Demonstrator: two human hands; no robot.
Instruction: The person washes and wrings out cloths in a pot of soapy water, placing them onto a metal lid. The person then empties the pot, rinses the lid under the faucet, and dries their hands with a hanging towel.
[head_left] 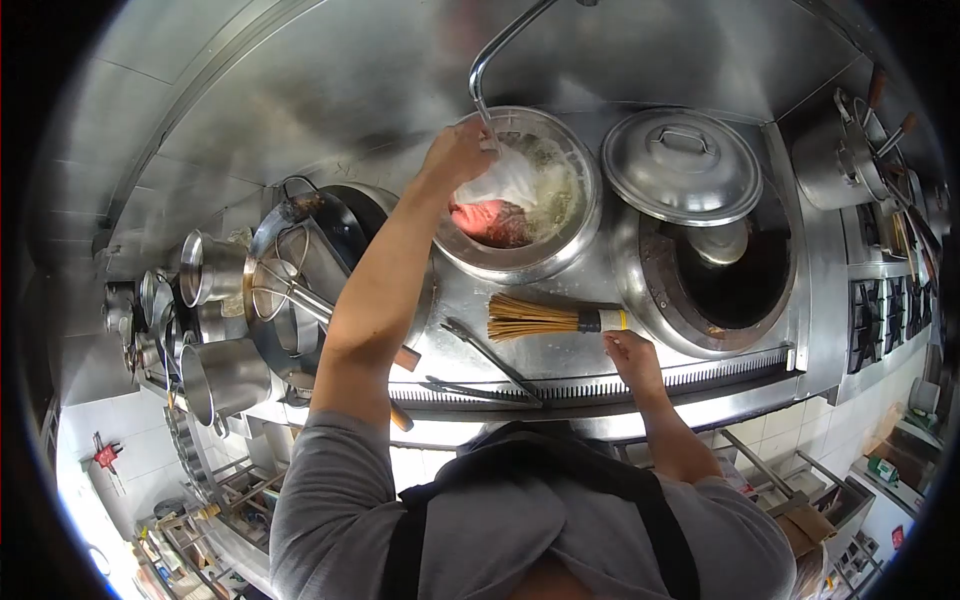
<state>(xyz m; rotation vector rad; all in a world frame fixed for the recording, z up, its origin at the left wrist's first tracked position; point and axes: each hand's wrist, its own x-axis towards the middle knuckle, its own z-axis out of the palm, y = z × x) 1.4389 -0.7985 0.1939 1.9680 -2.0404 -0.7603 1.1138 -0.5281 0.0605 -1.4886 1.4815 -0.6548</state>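
My left hand (pixel 460 155) is closed at the lower end of a bent metal faucet spout (pixel 478 80), over a round metal basin (pixel 455 245) set in the stove top. Inside the basin are cloudy, foamy water (pixel 560 190) and a red thing (pixel 488 218), partly under a white patch that may be running water or cloth. My right hand (pixel 632 358) is held low, with loosely bent fingers and nothing visible in them. Just beyond its fingertips lies a bamboo wok brush (pixel 545 317) with a black and yellow banded handle; whether they touch is unclear.
A large metal lid (pixel 683 165) leans over a dark wok (pixel 735 275) on the right. Tongs (pixel 490 355) lie near the front grate. Stacked woks, a strainer (pixel 290 285) and metal pots (pixel 225 380) crowd the left. Another pot (pixel 835 165) stands far right, beside burners (pixel 890 315).
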